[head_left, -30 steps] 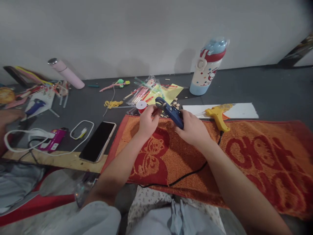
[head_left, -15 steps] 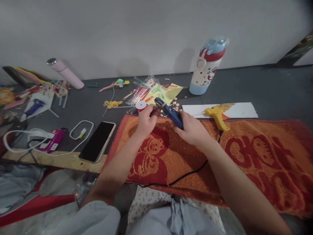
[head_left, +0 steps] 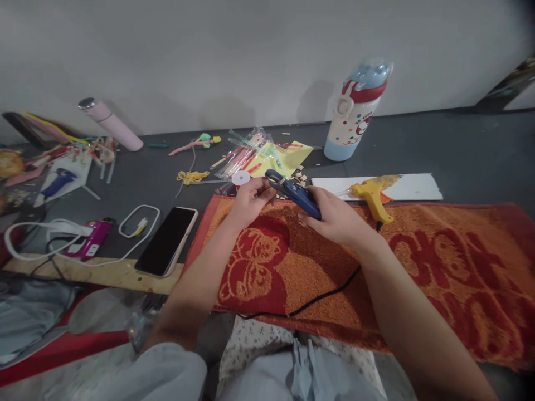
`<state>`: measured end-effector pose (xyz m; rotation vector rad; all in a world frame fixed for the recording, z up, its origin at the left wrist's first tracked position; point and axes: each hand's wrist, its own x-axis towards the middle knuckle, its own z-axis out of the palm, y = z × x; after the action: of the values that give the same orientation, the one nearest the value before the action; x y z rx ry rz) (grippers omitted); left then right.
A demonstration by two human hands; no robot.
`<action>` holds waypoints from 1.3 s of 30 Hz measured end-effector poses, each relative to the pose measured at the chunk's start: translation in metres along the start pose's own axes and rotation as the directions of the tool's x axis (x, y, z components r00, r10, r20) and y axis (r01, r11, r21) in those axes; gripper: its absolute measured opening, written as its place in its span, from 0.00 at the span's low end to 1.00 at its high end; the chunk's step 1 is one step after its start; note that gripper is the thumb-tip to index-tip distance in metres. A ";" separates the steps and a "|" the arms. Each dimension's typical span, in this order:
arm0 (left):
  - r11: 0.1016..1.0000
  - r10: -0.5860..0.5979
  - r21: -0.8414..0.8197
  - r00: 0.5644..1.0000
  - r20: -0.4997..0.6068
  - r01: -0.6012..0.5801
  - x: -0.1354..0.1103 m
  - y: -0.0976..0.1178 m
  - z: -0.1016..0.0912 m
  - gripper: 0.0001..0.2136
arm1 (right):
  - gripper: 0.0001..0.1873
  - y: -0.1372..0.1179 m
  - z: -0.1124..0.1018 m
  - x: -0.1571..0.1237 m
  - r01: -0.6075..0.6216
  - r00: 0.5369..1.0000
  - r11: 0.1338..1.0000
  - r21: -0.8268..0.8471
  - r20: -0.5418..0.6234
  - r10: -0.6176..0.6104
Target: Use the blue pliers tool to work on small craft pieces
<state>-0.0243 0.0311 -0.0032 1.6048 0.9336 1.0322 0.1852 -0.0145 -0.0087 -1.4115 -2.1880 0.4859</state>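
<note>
My right hand point(head_left: 334, 217) is wrapped round the handles of a blue cutting tool point(head_left: 295, 192), held over the far edge of an orange and red towel point(head_left: 438, 267). The tool's jaws point left toward my left hand point(head_left: 251, 197). My left hand's fingers are pinched together at the jaws on a small piece I cannot make out. A red and white spool point(head_left: 241, 179) sits just behind my left hand. Small wooden bits point(head_left: 298, 177) lie behind the tool.
A yellow glue gun point(head_left: 371, 195) rests on a white strip point(head_left: 418, 187), its black cord crossing the towel. A water bottle point(head_left: 355, 114) stands behind. A phone point(head_left: 167, 240), white cable point(head_left: 134, 220), pink flask point(head_left: 111, 125) and packets of sticks point(head_left: 246, 153) lie left.
Both hands and the blue tool have shifted slightly right and away from me. The view has tilted a little; the hand seen earlier at the far left edge is gone.
</note>
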 end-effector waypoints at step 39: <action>0.888 -0.287 -0.296 0.927 0.242 0.352 0.000 -0.004 -0.018 0.20 | 0.18 -0.012 -0.004 -0.001 -0.077 0.989 0.941 -0.330 0.093 0.114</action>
<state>-0.0412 0.0377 -0.0042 1.1911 0.8087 0.7413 0.1790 -0.0205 0.0012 -1.7060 -2.3797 0.2459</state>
